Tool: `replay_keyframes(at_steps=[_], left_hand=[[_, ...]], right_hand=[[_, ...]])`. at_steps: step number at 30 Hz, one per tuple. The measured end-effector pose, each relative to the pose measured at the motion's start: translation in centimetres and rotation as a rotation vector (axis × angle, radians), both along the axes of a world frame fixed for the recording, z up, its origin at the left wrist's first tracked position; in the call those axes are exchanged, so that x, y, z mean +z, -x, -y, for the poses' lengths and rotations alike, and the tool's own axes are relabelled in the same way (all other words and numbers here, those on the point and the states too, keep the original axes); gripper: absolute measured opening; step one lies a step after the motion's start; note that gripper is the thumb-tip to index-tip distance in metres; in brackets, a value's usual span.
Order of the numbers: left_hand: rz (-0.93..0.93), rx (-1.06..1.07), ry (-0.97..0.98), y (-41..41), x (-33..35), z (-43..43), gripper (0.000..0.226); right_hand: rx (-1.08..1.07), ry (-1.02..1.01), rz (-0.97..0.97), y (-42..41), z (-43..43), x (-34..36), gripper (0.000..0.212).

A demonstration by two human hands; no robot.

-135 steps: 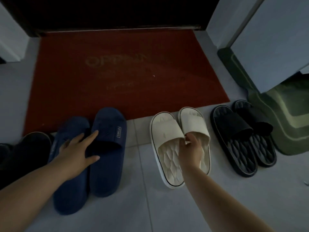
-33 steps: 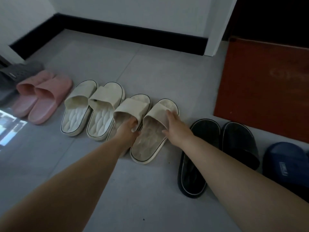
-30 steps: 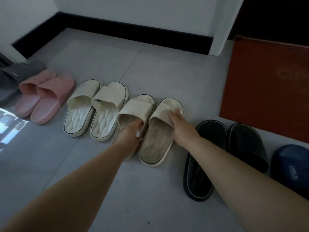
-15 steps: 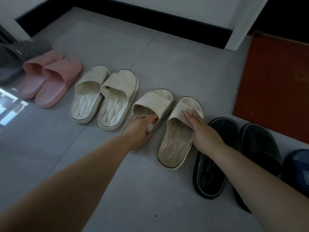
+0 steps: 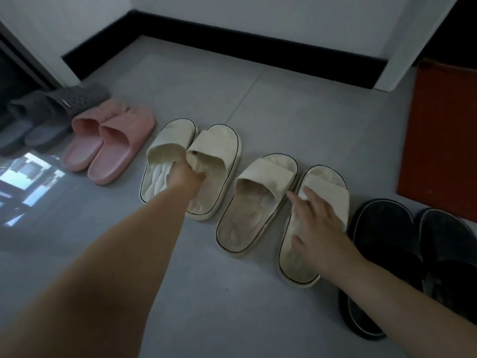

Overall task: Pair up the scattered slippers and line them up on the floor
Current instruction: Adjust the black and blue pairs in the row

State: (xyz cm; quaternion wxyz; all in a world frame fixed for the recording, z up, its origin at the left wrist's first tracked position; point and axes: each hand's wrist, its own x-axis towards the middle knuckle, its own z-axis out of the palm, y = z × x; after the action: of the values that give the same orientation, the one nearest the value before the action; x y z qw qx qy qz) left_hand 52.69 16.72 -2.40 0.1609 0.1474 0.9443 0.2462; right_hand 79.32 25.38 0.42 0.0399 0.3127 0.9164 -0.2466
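Slippers stand in a row on the grey tiled floor. From the left: a grey pair (image 5: 49,112), a pink pair (image 5: 111,140), a cream pair (image 5: 206,151), a second cream pair (image 5: 265,192) and a black pair (image 5: 387,241). My left hand (image 5: 184,177) reaches into the first cream pair, fingers curled on the straps where the two slippers meet. My right hand (image 5: 317,228) lies flat, fingers spread, on the right slipper (image 5: 327,192) of the second cream pair.
A red doormat (image 5: 444,140) lies at the right edge. A white wall with a black skirting board (image 5: 232,47) runs behind the row. A bright reflection (image 5: 25,177) shows on the floor at the left.
My left hand has left the second cream pair and moved left onto the first cream pair. My right hand stays on the right cream slipper. The view has shifted left.
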Motion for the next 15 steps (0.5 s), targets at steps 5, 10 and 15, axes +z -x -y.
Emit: replay_keyframes(at_steps=[5,10,15], left_hand=[[0.024,-0.022,0.013,2.8,-1.5,0.3,0.067],[-0.012,-0.085,-0.059,4.5,-2.7,0.9,0.065],[-0.072,-0.183,0.033,5.9,-3.2,1.2,0.059]], right_hand=[[0.218,-0.026,-0.029,2.5,2.9,-0.4,0.077],[0.236,0.016,-0.051,3.9,4.7,-0.2,0.075],[0.214,0.051,-0.023,3.4,5.0,0.4,0.073]])
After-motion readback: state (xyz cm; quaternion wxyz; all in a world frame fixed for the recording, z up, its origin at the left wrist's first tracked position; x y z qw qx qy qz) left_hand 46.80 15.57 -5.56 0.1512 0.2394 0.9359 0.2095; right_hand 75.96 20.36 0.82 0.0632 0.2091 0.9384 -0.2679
